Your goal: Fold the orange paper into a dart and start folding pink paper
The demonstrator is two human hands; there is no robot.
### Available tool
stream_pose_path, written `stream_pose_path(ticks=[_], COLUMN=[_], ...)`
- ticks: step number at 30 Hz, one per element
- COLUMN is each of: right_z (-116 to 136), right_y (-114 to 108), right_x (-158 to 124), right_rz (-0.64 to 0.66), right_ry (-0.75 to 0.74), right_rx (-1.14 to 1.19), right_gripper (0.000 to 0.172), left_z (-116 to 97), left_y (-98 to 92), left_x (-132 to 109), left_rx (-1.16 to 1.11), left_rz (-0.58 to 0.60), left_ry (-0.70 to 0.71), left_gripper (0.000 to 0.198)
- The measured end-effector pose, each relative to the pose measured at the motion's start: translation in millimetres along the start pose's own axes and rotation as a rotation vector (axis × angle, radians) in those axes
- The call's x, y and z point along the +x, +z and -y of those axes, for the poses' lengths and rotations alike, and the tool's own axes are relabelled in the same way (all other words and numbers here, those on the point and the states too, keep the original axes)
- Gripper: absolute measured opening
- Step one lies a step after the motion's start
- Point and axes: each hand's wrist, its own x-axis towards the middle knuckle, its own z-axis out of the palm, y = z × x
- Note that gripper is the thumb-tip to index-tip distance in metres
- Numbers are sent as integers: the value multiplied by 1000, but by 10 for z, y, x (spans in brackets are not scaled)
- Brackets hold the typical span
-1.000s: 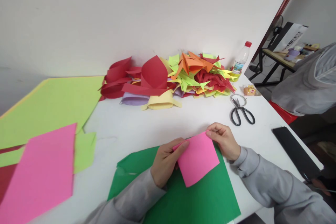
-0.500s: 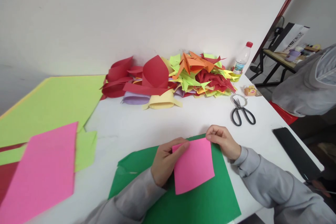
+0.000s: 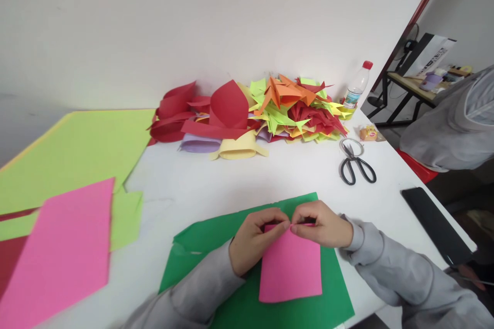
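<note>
A small pink paper square (image 3: 290,267) lies on a green sheet (image 3: 216,247) at the near edge of the white table (image 3: 247,175). My left hand (image 3: 254,239) pinches the pink square's top edge with thumb and fingers. My right hand (image 3: 322,225) pinches the same edge just to the right, and the fingertips of both hands nearly touch. Grey sleeves cover both my forearms.
Black scissors (image 3: 355,162) lie to the right, a black phone (image 3: 434,223) near the right edge. A heap of folded coloured paper (image 3: 262,113) and a plastic bottle (image 3: 357,85) stand by the wall. Large lime (image 3: 73,154) and pink sheets (image 3: 62,252) lie left. A person in grey (image 3: 451,123) sits right.
The pink square has turned from a tilted diamond to upright and come down onto the green sheet. My hands have drawn together at its top edge.
</note>
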Motion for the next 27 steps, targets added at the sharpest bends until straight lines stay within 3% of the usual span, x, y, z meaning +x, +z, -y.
stream_pose_path(ticks=[12,21,24,27], right_z=[-48,-195,-200,-129], right_y=[14,-296,-318,-203], right_x=[15,76,86,67], right_rz=[21,-198,-261,-185], right_ry=[30,161,140,131], right_rx=[58,417,441,314], right_gripper=[15,17,23,22], left_z=[-23,8,20,27], left_y=[14,-88,-81,-52], left_x=[-17,-21,-15,-2], left_rx=[-2,-245,-241,-155], left_rz=[29,-174,-154,-83], left_ry=[-13,-155,-156,-120], left_gripper=[27,31,32,31])
